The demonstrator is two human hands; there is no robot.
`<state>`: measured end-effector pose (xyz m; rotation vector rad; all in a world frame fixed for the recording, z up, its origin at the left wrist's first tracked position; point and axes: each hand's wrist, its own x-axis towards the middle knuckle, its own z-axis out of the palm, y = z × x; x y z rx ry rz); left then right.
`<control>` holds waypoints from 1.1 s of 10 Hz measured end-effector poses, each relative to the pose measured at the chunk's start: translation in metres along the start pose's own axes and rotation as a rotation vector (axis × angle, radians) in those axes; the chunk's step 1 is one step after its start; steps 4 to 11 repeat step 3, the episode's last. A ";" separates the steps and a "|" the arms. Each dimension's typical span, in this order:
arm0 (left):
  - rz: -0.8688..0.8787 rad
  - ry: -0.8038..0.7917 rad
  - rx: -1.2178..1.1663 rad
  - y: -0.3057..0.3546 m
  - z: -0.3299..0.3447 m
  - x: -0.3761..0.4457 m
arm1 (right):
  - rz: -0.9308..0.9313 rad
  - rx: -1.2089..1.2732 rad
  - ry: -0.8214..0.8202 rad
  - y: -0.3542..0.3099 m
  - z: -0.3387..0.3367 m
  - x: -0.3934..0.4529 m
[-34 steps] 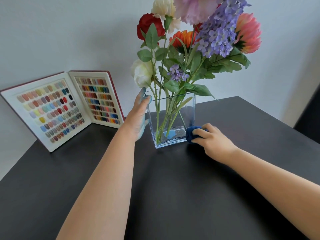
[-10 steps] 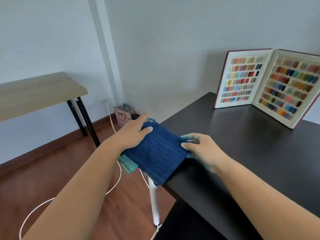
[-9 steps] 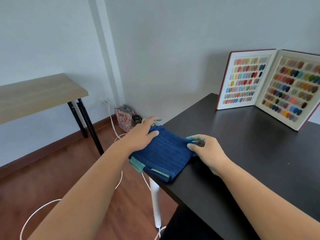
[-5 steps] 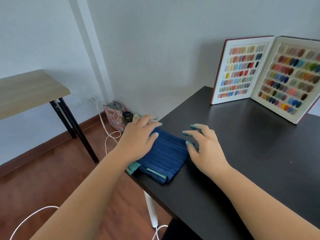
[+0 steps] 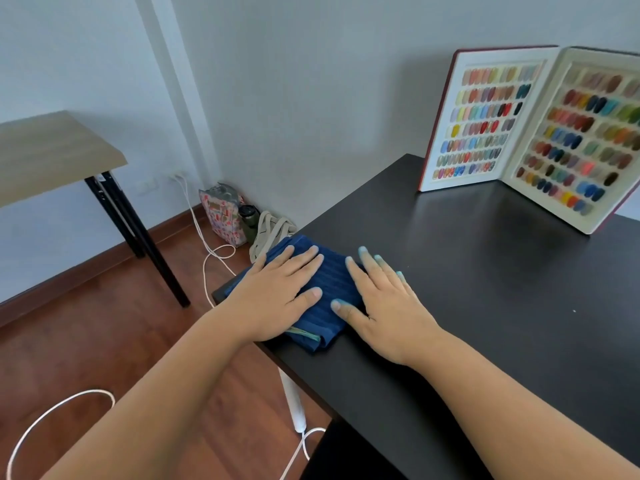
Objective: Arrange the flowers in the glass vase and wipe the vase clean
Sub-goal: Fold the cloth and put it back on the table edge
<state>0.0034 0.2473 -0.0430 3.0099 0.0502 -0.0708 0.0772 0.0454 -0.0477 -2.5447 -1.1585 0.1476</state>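
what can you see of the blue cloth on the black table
The dark blue ribbed cloth looks like soft towel fabric, folded into a flat, roughly square pad with a teal strip showing at its near edge. It lies at the corner of the black table, close to the edges. The left hand rests flat on it, fingers spread; the right hand lies along its right side, thumb on the fabric.

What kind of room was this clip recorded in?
Probably a small nail studio or home workroom, though that is a guess. An open nail colour sample book stands on a black table against a bare wall, with a second plain table and bags on the wood floor.
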 end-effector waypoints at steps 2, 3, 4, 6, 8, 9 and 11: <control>0.053 0.156 -0.199 0.021 -0.012 -0.006 | -0.081 0.454 0.721 0.006 -0.055 -0.030; 0.140 0.215 -0.258 0.050 -0.022 -0.003 | -0.176 0.531 1.001 0.017 -0.103 -0.058; 0.140 0.215 -0.258 0.050 -0.022 -0.003 | -0.176 0.531 1.001 0.017 -0.103 -0.058; 0.140 0.215 -0.258 0.050 -0.022 -0.003 | -0.176 0.531 1.001 0.017 -0.103 -0.058; 0.140 0.215 -0.258 0.050 -0.022 -0.003 | -0.176 0.531 1.001 0.017 -0.103 -0.058; 0.140 0.215 -0.258 0.050 -0.022 -0.003 | -0.176 0.531 1.001 0.017 -0.103 -0.058; 0.140 0.215 -0.258 0.050 -0.022 -0.003 | -0.176 0.531 1.001 0.017 -0.103 -0.058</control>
